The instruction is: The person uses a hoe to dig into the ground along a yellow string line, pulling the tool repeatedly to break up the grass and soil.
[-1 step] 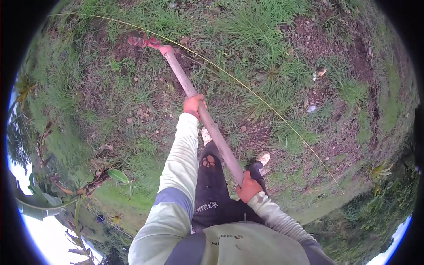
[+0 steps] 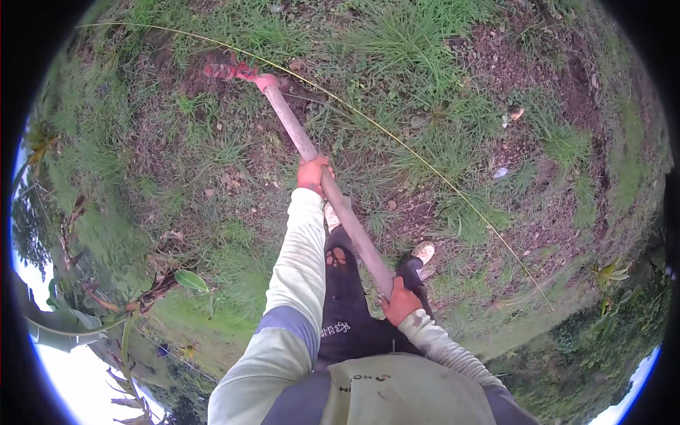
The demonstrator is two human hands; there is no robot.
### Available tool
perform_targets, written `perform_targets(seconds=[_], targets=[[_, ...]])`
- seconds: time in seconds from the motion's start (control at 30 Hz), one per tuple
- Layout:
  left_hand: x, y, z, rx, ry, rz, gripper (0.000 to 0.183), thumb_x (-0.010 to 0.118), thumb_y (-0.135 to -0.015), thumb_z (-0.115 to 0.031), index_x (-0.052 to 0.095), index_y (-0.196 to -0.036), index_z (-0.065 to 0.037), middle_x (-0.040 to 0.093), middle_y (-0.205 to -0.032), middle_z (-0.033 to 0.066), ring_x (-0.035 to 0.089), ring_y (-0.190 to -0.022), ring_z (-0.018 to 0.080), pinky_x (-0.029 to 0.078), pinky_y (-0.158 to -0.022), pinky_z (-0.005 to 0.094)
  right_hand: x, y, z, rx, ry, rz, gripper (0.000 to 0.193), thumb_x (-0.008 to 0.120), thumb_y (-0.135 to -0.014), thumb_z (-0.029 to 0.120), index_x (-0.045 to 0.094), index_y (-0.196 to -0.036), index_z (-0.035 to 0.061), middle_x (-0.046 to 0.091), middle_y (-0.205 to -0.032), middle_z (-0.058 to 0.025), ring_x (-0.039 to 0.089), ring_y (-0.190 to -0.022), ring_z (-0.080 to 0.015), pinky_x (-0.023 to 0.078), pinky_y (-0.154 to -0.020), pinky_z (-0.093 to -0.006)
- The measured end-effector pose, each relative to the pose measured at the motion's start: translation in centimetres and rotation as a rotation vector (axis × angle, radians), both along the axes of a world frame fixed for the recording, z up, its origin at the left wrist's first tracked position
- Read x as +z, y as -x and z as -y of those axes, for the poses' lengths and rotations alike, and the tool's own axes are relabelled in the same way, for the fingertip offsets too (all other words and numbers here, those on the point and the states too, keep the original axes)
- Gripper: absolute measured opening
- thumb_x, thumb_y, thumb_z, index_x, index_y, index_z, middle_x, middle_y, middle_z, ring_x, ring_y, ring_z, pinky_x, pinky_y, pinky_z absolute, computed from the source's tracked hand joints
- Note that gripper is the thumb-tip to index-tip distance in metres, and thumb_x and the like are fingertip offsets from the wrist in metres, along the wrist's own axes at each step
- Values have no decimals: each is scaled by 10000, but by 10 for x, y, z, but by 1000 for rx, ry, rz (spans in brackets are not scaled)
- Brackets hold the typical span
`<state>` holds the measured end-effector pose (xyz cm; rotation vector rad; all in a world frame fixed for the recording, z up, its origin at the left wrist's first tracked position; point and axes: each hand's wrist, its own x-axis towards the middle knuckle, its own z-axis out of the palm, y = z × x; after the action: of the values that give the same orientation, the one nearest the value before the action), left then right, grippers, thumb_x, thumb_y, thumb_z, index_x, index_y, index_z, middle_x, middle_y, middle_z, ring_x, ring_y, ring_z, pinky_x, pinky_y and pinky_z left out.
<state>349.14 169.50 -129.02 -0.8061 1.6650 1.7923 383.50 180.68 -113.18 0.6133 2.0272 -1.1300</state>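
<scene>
A hoe with a thick wooden handle (image 2: pixel 355 230) slants from beside my right thigh up to the far left. Its red head (image 2: pixel 244 73) is over grass and dark loose soil; whether the blade's edge sits in the soil I cannot tell. My left hand (image 2: pixel 313 176), in an orange glove, is closed round the middle of the handle, arm stretched out. Near the handle's lower end, my right hand (image 2: pixel 401 303), also orange-gloved, grips it close to my body.
A thin yellow line (image 2: pixel 411 150) runs across the ground from far left to right, passing just beyond the hoe head. My shoes (image 2: pixel 423 251) stand on weedy soil. Pale litter (image 2: pixel 501 173) lies to the right, and broad-leaved plants (image 2: pixel 190 281) grow at left.
My left hand has shifted slightly nearer and to the right. The hoe and my right hand have barely moved.
</scene>
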Motion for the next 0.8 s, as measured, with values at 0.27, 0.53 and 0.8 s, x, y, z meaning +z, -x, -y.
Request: perform_targets(seconds=[0.27,0.53,0.8], targets=[[8,-10,23,15,-58,253,165,612,-755,-10,516,-888,-35,551,-708,92,552,-554,227,503,-494,409,-26,-21,6,61,-136,67,453,673,-783,204,403,-1109,42,652,-910,-231,661,-797,-413,538,-710,-512],[32,-70,-16,142,-93,208,271,612,-769,-11,457,-980,-80,559,-737,92,558,-551,245,509,-503,436,-60,-92,4,-7,-182,39,501,689,-762,216,409,-1151,70,641,-984,-227,653,-822,-429,536,-711,-528],[20,-119,19,103,18,161,304,597,-771,3,457,-1034,-61,549,-713,118,577,-571,265,517,-502,422,-57,-125,16,4,-138,114,489,703,-757,226,430,-1142,96,634,-979,-202,649,-841,-421,530,-725,-529]])
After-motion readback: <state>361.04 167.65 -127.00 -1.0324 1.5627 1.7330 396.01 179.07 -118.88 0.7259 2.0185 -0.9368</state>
